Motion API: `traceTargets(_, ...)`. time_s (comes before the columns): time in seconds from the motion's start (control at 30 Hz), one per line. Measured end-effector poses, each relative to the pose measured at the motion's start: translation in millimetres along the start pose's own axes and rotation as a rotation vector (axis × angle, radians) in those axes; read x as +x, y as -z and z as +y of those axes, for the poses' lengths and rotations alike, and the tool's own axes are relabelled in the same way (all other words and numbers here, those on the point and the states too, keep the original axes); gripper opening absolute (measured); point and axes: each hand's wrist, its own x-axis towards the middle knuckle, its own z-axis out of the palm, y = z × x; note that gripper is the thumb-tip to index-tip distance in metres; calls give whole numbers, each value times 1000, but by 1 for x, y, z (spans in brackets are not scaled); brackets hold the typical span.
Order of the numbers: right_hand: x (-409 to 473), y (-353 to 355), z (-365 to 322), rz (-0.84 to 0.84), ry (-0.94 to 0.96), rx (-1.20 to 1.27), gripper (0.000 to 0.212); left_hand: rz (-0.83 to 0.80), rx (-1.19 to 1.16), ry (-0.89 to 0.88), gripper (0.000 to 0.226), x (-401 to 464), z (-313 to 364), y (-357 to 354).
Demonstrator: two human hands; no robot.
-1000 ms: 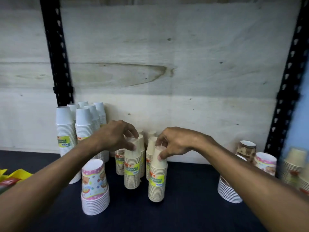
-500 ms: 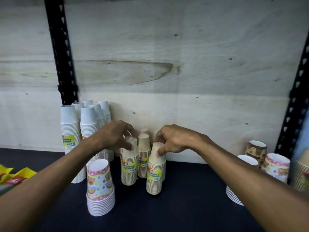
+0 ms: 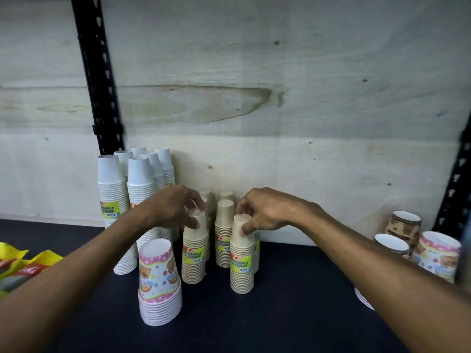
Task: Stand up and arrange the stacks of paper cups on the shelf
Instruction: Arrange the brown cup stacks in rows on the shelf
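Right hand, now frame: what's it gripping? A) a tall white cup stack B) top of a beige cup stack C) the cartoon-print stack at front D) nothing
B: the right hand pinches the top cup of the front beige cup stack, thumb on its side, while the left hand holds the neighbouring beige stack.

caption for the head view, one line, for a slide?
Left hand and right hand each grip a beige paper cup stack upright on the dark shelf.
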Motion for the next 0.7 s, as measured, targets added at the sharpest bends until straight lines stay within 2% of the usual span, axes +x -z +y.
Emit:
traceTargets(0.47,-1,8,-1,-73,-30,-63,52,-47,60,37,54,1,-9,-3)
traceTargets(0.7,-2,10,0,-75,-36,-60,47,-41,84,33,54,1,-6,-2)
